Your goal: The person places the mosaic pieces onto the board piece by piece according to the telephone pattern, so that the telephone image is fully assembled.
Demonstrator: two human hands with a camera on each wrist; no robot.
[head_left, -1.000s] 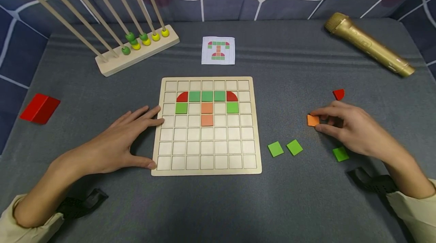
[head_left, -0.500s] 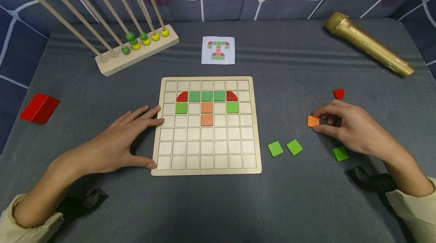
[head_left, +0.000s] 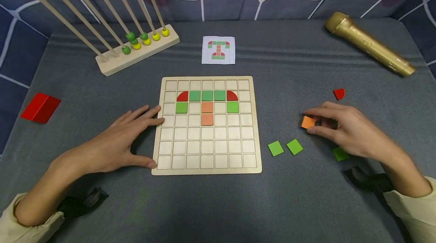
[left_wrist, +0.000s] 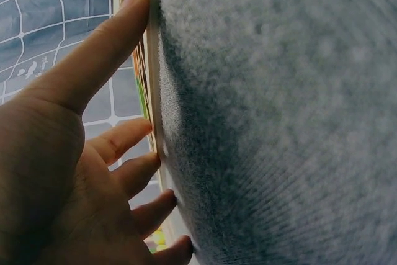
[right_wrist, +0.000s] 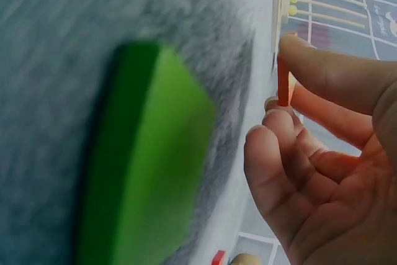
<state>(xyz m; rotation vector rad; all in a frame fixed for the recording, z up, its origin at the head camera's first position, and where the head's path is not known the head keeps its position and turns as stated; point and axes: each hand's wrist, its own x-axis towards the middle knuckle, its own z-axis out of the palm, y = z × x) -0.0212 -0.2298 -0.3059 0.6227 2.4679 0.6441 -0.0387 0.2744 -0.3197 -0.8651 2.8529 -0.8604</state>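
Observation:
My right hand [head_left: 344, 127] pinches an orange square tile [head_left: 307, 122] between thumb and fingers, to the right of the wooden grid board. In the right wrist view the orange tile [right_wrist: 283, 82] shows edge-on between the fingertips. My left hand [head_left: 116, 144] rests at the left edge of the grid board [head_left: 206, 161], its fingers spread and touching the rim. On the board's upper part sit red quarter-round, green and orange tiles in a T-like shape. Two green square tiles [head_left: 275, 148] lie right of the board. Another green tile [right_wrist: 155, 159] lies partly under my right hand.
A red quarter-round tile [head_left: 338, 94] lies behind the right hand. A printed pattern card [head_left: 218, 50] lies beyond the board. Around the edges are a peg stand with beads [head_left: 137, 52], a gold microphone [head_left: 369, 44] and a red block [head_left: 40, 108].
My right hand has moved slightly left with the orange tile, which is now a little tilted. The left hand stays at the board's edge.

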